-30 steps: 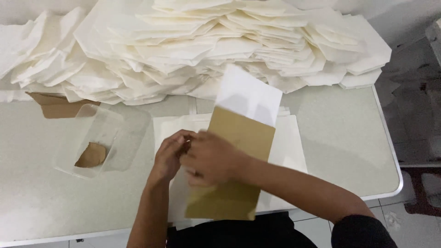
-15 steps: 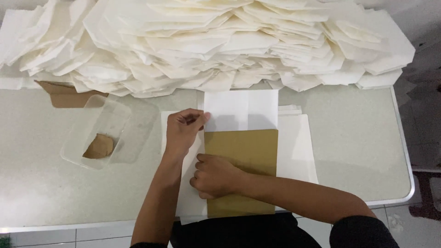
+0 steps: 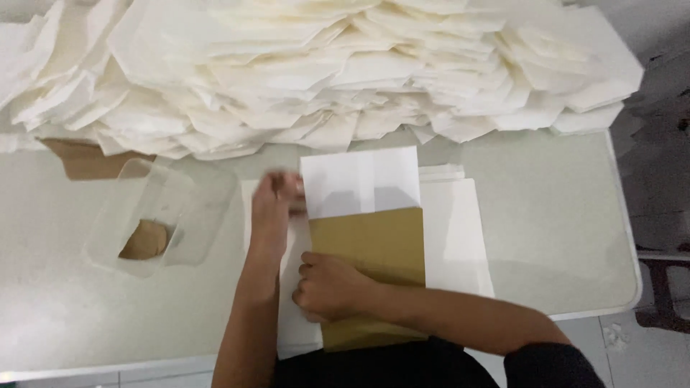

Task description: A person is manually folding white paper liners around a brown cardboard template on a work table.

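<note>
The flat brown cardboard template (image 3: pixel 374 248) now lies flat and square on the white paper sheet (image 3: pixel 359 179), where a second ago it was lifted and tilted above the table. The sheet's upper part shows above the board, and both rest on a low stack of white sheets (image 3: pixel 460 237) near the front edge of the pale table (image 3: pixel 560 208).

The right hand (image 3: pixel 327 286) is closed into a loose fist and presses on the left lower side of the board, which seems to hold it in place. The left hand (image 3: pixel 277 197) has moved up to the left edge of the white sheet; it is blurred, so I cannot tell if its fingers pinch the paper or only touch it.

A clear plastic tub (image 3: pixel 162 215) stands to the left, and a big heap of folded white paper bags (image 3: pixel 323 65) fills the back of the table.
</note>
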